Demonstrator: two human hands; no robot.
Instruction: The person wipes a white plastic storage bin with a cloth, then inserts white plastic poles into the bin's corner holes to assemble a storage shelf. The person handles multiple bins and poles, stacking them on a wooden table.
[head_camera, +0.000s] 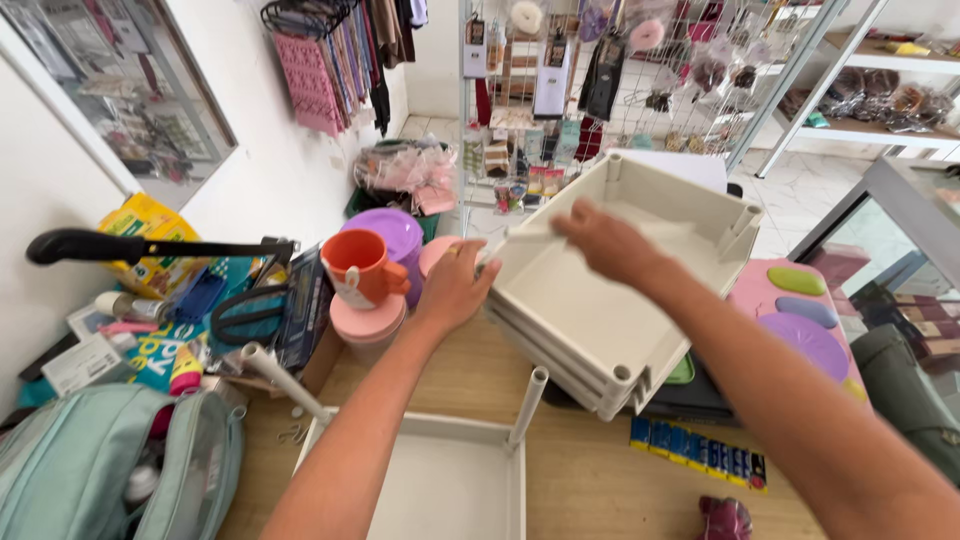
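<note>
Nearest us, at the bottom left, lies a pale green bag (95, 465) with its zip open; beside it on the wooden table (590, 480) sits a white tray (440, 485) with thin posts (527, 405) rising from its corners; to the right lie a strip of blue batteries (697, 455) and, at the very edge, a small dark red thing (724, 517) we cannot make out.

Our forearms reach forward over the table; our left hand (455, 288) is curled against the left wall of the tray stack (610, 300), its fingers bent narrow and touching the rim, though we cannot tell whether they truly grip it; our right hand (605, 243) hovers over the top tray near its far-left edge, blurred, fingers loosely together and pointing left, and we cannot tell whether it holds anything or touches the rim.

The stack itself stands in the middle of the table, tilted a little, several cream trays nested one in another; under its right side shows a dark flat thing (690, 400); just right of it is a pink board (790, 315) with green, blue and purple lids.

Left of our left hand stands an orange mug (358, 268) on pink lids (368, 322), with a purple bowl (392, 232) behind; further left are scissors (255, 312), a black handle (120, 245) and a yellow box (150, 245) against the white wall.

Beyond, a wire rack (600, 90) hangs with small goods; wooden shelves (880, 90) stand at the far right.
</note>
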